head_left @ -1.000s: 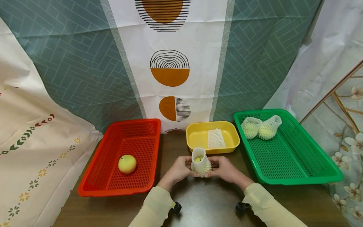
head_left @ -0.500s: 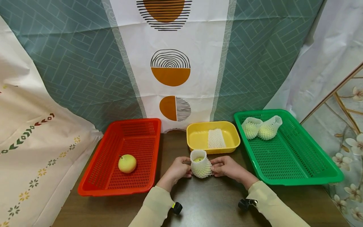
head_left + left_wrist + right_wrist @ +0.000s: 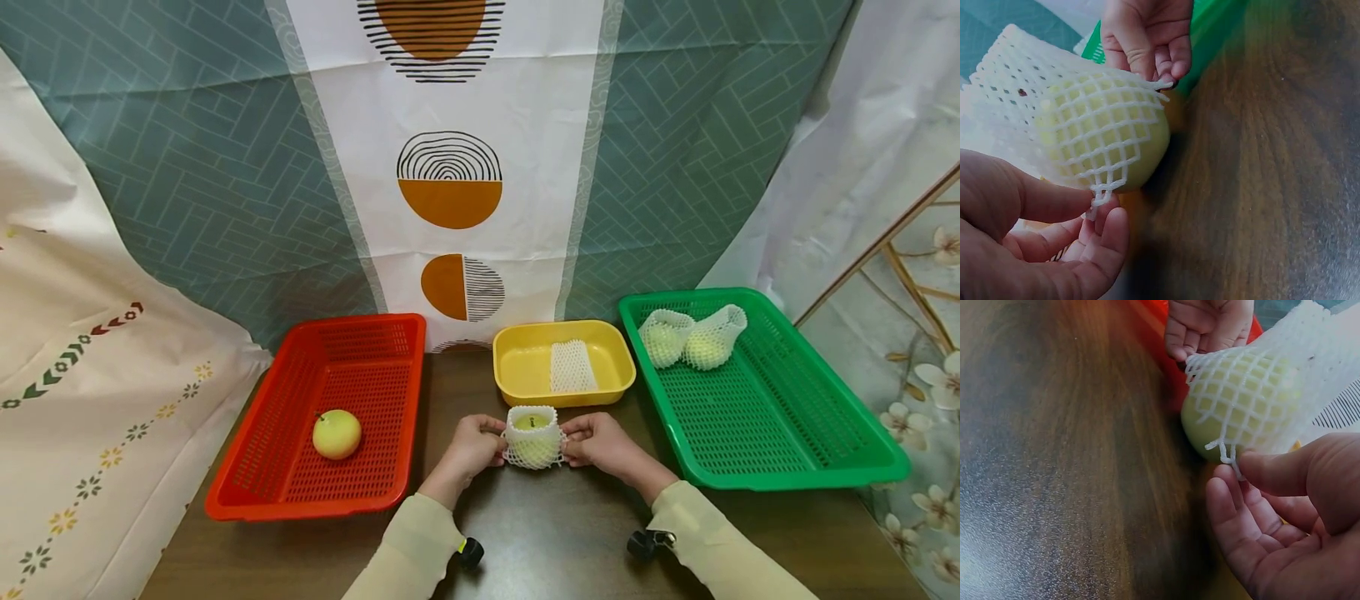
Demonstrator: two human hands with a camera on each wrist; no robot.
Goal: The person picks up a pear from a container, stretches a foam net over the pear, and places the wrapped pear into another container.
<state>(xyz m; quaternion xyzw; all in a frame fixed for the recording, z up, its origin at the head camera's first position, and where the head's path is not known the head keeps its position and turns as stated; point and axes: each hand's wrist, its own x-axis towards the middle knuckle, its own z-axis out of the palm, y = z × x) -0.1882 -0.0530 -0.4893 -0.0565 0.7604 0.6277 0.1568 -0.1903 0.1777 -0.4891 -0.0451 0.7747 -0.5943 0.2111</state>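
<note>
Foam net (image 3: 536,450), collar now shorter & hem drawn wider than a moment ago, sits lower round the fruit (image 3: 1152,152) btwn your L hand (image 3: 471,447) & R hand (image 3: 602,447), fingers (image 3: 1114,230) pinching opp. hem edges, just in front of yellow tray (image 3: 521,364); coverage seems near full, underside part-bare.

A teal-and-white cloth (image 3: 480,108) is filling the top centre, cream fabric (image 3: 105,375) is hanging at left, the table (image 3: 555,542) is shining at bottom centre.

Pear (image 3: 532,422), round, pale yellow-green, dark-marked end up, on desk (image 3: 547,533). White foam net sleeve (image 3: 534,451) round it: mouth open above, lower edge stretched out both sides, pear's lower part bare.
</note>
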